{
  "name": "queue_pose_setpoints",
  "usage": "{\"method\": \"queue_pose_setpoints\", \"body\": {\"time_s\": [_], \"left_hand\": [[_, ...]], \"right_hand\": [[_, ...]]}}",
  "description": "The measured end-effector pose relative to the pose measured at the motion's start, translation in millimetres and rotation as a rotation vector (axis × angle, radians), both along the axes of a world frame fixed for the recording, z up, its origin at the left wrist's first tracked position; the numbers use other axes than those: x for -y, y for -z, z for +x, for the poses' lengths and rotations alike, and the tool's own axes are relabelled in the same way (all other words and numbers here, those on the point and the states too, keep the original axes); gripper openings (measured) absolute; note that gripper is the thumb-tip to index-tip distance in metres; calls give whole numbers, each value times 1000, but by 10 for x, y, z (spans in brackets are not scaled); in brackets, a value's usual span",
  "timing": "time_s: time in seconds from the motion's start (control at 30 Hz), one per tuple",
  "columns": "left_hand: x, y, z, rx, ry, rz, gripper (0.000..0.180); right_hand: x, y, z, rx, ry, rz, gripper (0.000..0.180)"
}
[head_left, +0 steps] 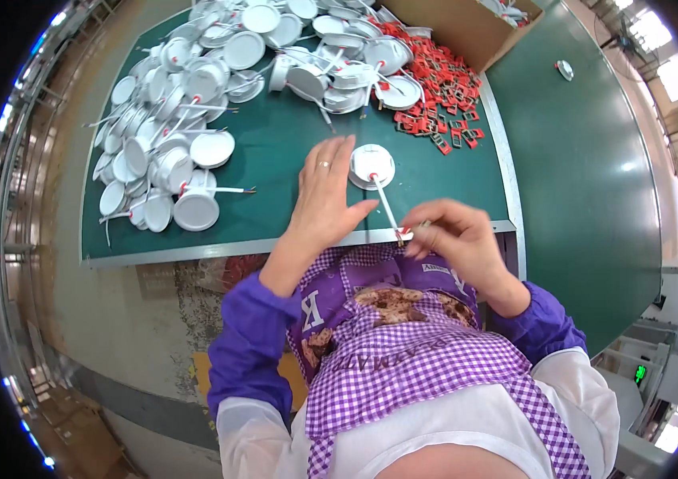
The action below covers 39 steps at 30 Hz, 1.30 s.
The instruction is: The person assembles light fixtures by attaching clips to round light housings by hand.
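- Position: white disc lies on the green tabletop, just in from the metal front edge; its white cable runs toward the person and ends at that edge.
- Left hand: fingers extended, thumb held away from them, just beside the disc (contact with the rim cannot be told).
- Right hand: thumb and forefinger pinch a small red clip at the cable's end; exact seating on the wires is too small to tell.
- Judgement, step in hand: working the clip at the cable end. A light left-hand hold on the disc should stop it swivelling.
- Judgement, technique: grip close to the wire ends, cable straight, no tugging at the disc's joint.
- Supply: loose red clips lie beyond the disc, toward the right; heaped discs lie leftward.
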State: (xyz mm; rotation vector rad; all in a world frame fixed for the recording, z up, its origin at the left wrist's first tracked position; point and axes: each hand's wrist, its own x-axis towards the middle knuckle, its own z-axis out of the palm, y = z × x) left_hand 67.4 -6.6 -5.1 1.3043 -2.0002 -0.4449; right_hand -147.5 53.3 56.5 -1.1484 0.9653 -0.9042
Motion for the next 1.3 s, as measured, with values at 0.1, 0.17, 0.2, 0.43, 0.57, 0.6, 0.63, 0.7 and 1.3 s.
{"method": "queue_pose_setpoints", "body": {"time_s": [0.1, 0.17, 0.2, 0.43, 0.57, 0.6, 0.63, 0.7, 1.3], "left_hand": [[340, 143, -182, 123, 92, 58, 81], [429, 222, -238, 150, 122, 67, 80], [439, 210, -309, 158, 139, 78, 80], [235, 7, -985, -292, 7, 266, 82], [203, 137, -1259, -392, 60, 392, 86], [204, 192, -1290, -390, 70, 399, 86], [202, 237, -1312, -621, 138, 491, 84], [215, 175, -1299, -1005, 239, 748, 77], [228, 226, -1124, -1083, 18, 688, 32]], "right_hand": [[260, 105, -312, -155, 230, -97, 12], [392, 156, -505, -187, 292, -21, 16], [455, 211, -578, -181, 308, -7, 16], [825, 593, -671, 33, 540, 124, 18], [912, 724, -548, 78, 615, 20, 15], [917, 734, -493, 110, 689, 19, 15], [907, 766, -481, 123, 715, 14, 14], [874, 809, -478, 134, 742, 12, 14], [738, 425, -611, -703, 308, -530, 14]]}}
